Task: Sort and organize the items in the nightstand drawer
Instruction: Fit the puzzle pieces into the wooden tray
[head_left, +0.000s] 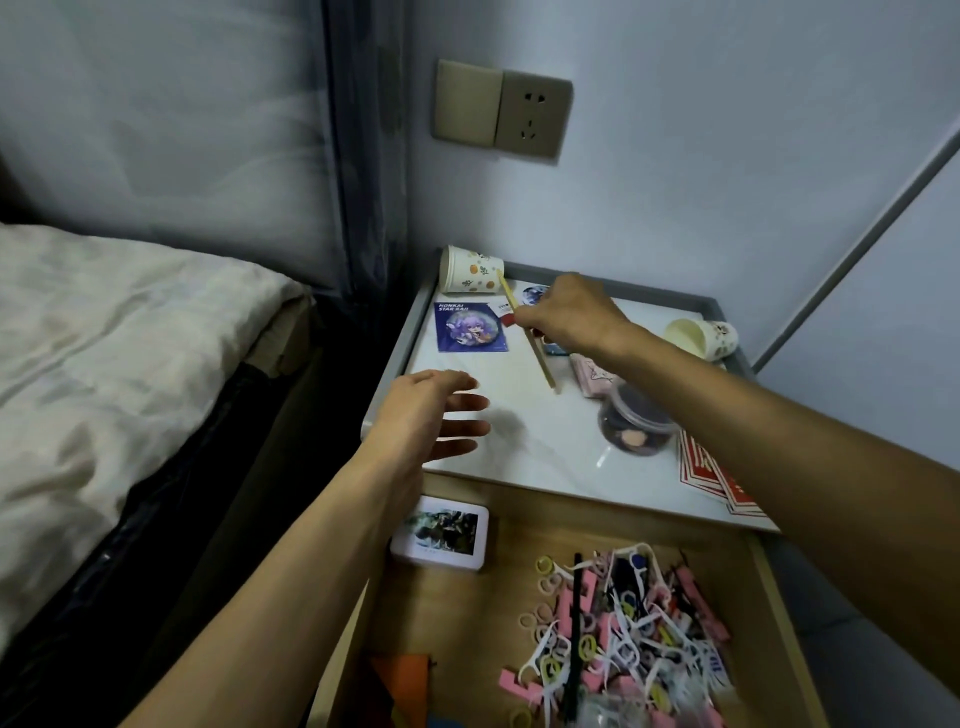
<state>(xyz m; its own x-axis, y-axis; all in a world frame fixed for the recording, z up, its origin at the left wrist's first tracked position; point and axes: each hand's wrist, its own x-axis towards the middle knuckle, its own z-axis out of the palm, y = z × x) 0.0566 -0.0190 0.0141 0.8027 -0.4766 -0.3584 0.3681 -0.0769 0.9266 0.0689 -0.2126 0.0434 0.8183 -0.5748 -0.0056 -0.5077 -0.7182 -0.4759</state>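
My right hand (563, 314) pinches a chopstick (540, 353) above the nightstand top (540, 436); my left hand (426, 415) hovers open, fingers spread, holding nothing, behind the open drawer (467, 613).

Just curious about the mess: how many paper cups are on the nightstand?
2. One paper cup lies on its side at the back left corner; the other cup lies tipped by the right edge.

Right hand (566, 317) pinches chopsticks (527, 332) above nightstand (540, 441); left hand (426, 415) spread.
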